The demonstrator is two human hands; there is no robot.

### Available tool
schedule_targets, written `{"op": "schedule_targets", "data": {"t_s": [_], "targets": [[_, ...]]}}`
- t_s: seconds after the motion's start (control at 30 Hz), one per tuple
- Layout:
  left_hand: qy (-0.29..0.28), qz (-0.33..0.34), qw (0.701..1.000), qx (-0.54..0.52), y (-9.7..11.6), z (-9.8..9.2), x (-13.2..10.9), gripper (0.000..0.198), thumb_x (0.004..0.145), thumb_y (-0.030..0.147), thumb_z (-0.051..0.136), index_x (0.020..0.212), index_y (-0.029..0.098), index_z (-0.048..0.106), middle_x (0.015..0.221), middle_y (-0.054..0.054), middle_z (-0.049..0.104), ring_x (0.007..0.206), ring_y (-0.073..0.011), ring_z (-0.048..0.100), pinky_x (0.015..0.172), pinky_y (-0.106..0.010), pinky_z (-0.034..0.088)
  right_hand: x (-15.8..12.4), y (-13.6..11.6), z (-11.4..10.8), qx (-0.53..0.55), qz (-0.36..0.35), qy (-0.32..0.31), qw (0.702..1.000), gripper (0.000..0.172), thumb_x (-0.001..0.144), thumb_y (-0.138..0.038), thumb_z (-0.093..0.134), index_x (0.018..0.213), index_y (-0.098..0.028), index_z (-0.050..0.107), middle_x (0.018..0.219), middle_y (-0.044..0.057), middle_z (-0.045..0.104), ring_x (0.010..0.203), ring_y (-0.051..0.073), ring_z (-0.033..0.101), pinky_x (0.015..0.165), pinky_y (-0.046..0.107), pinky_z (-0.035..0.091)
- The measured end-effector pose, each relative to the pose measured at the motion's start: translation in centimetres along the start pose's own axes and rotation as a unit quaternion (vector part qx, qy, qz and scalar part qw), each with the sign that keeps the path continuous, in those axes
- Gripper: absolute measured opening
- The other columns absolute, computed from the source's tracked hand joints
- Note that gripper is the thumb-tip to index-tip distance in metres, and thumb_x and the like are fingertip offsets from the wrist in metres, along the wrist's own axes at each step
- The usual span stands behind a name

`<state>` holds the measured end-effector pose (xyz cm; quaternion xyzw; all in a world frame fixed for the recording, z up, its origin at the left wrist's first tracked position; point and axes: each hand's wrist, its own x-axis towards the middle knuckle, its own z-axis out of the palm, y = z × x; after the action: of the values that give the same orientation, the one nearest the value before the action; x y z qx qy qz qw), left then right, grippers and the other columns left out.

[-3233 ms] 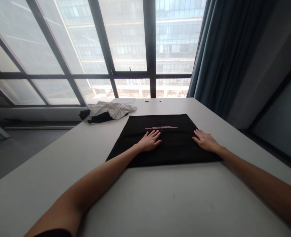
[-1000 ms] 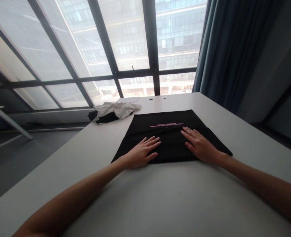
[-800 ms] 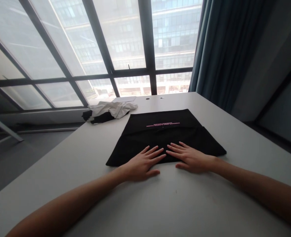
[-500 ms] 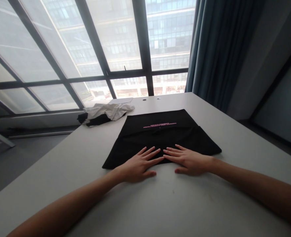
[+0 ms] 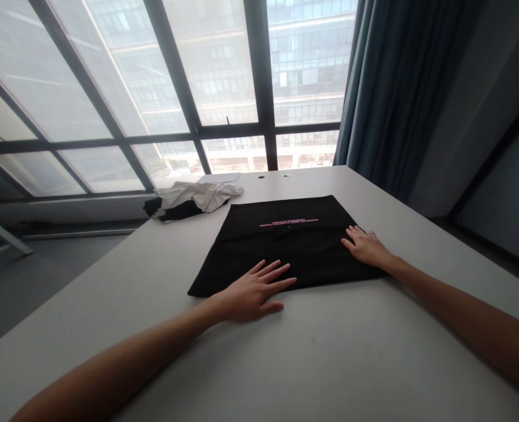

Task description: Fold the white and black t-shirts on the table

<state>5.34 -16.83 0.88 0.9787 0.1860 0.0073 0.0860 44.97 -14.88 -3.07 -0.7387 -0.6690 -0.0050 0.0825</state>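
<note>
A folded black garment (image 5: 285, 246) with a line of pink print near its far edge lies flat on the white table (image 5: 312, 357). My left hand (image 5: 253, 290) rests palm down with fingers spread on the garment's near edge, left of centre. My right hand (image 5: 367, 247) lies flat with fingers stretched out on the garment's right side, by the folded-in flap. Neither hand holds anything.
A crumpled white and black garment (image 5: 193, 199) lies at the table's far left corner. Large windows (image 5: 224, 82) stand behind the table and a dark blue curtain (image 5: 395, 88) hangs at the right. Grey floor drops away past the table's left edge.
Both hands slid from the garment's middle down to its near edge and met there. Since half a second ago my right hand has swept out to the right side; my left stayed.
</note>
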Motion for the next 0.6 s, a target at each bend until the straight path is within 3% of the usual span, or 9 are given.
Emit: {"op": "schedule_targets", "data": {"t_s": [0.17,0.3,0.47,0.6], "targets": [[-0.011,-0.015,1.000,-0.014,-0.2,-0.4,-0.2,0.067,0.103,0.057,0.041,0.161,0.038,0.013,0.167,0.000,0.011,0.154,-0.0290,0.009,0.124,-0.053,0.006,0.3,0.9,0.5,-0.008,0.005,0.014,1.000,0.063,0.100,-0.049,0.029,0.149,-0.013,0.045,0.160,0.015,0.034,0.150,0.030,0.026,0.119,0.059,0.020],[-0.007,-0.070,0.997,0.004,-2.1,-1.0,-1.7,0.070,0.103,0.059,0.039,0.161,0.035,0.008,0.167,-0.003,0.009,0.154,-0.0291,0.009,0.123,-0.055,0.005,0.3,1.1,1.0,-0.002,-0.018,0.051,0.999,0.061,0.099,-0.047,0.032,0.144,-0.011,0.051,0.157,0.018,0.040,0.148,0.032,0.032,0.117,0.061,0.025],[0.013,-0.122,0.991,0.047,-5.1,-0.9,-6.4,0.069,0.104,0.056,0.037,0.161,0.034,0.006,0.167,-0.005,0.009,0.154,-0.0271,0.011,0.123,-0.051,0.007,-1.1,1.3,0.2,0.063,-0.159,0.120,0.978,0.053,0.099,-0.039,0.037,0.138,-0.011,0.058,0.151,0.017,0.049,0.145,0.031,0.038,0.118,0.056,0.030],[0.025,-0.127,0.990,0.057,-5.9,-0.8,-10.3,0.070,0.104,0.053,0.040,0.161,0.034,0.005,0.167,-0.004,0.012,0.154,-0.0253,0.012,0.124,-0.047,0.008,-3.4,2.4,-1.1,0.148,-0.265,0.077,0.950,0.047,0.098,-0.037,0.046,0.140,-0.021,0.058,0.151,0.008,0.051,0.144,0.027,0.040,0.119,0.052,0.034]]}}
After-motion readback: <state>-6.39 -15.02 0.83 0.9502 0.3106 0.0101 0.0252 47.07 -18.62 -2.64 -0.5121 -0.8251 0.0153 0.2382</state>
